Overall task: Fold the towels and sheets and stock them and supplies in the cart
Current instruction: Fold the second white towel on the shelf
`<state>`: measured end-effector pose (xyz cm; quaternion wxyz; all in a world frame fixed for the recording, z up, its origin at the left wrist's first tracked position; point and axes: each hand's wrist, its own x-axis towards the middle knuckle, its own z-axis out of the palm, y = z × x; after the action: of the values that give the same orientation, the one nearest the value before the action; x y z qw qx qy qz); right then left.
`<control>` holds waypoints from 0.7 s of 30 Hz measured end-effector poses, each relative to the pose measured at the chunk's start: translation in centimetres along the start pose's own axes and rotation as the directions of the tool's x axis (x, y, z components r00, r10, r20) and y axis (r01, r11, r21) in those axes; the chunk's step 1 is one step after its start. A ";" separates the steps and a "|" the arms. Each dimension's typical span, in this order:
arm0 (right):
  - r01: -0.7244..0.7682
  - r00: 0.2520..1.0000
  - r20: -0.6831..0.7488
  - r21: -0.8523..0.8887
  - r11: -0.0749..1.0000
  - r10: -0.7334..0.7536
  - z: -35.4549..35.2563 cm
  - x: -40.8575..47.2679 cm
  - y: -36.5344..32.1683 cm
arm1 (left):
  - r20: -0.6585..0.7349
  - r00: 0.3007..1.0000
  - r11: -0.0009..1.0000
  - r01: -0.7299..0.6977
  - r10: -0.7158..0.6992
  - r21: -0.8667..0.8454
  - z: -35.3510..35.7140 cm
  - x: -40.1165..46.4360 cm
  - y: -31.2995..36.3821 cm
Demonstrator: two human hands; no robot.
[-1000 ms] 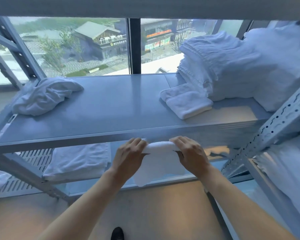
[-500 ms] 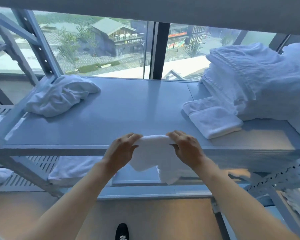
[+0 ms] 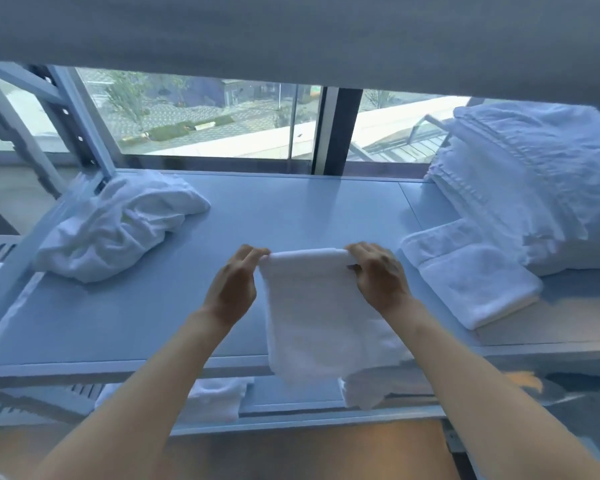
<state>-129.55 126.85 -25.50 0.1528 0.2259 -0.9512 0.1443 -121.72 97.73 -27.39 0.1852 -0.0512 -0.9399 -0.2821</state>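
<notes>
both hands, left hand [image 3: 234,289] and right hand [image 3: 378,278], pinch a half-folded towel [image 3: 312,317] over the shelf [image 3: 291,209]; two folded towels [image 3: 471,275] done, crumpled pile [image 3: 118,230] left.

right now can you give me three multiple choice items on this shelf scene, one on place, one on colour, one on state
1. Where does the crumpled cloth lie on the shelf?
A. left end
B. right end
C. middle

2. What colour is the held towel?
A. grey
B. white
C. blue-striped

3. How is the held towel kept up?
A. one hand only
B. lying flat, untouched
C. pinched by both hands

Key: 1 A, it sits beside the left post. 2 B, plain white. 3 C, the left hand and right hand each pinch a top corner while it hangs.
</notes>
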 end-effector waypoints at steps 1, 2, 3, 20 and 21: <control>-0.028 0.999 -0.044 -0.006 1.000 0.027 0.4 0.9 0.5 | -0.016 1.000 1.000 0.026 -0.025 0.014 0.2 0.7 -0.5; -0.047 0.996 -0.076 -0.011 0.999 0.046 0.8 1.6 0.8 | -0.025 0.999 0.999 0.040 -0.040 0.030 0.4 1.2 -0.9; -0.057 0.995 -0.084 -0.017 0.998 0.055 1.2 2.2 0.9 | -0.021 0.999 0.998 0.035 -0.034 0.045 0.7 1.5 -1.1; -0.065 0.947 0.314 0.006 0.998 0.060 4.9 -4.0 1.8 | 0.344 0.932 0.967 -0.184 0.115 0.174 5.1 1.1 0.5; -0.065 0.955 0.288 -0.002 0.998 0.062 4.2 -3.4 2.4 | 0.304 0.945 0.961 -0.186 0.119 0.202 5.2 0.3 1.3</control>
<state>-128.70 128.82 -31.02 0.0069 0.2144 -0.9695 0.1184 -123.40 101.70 -30.66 0.0720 -0.1434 -0.9761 -0.1463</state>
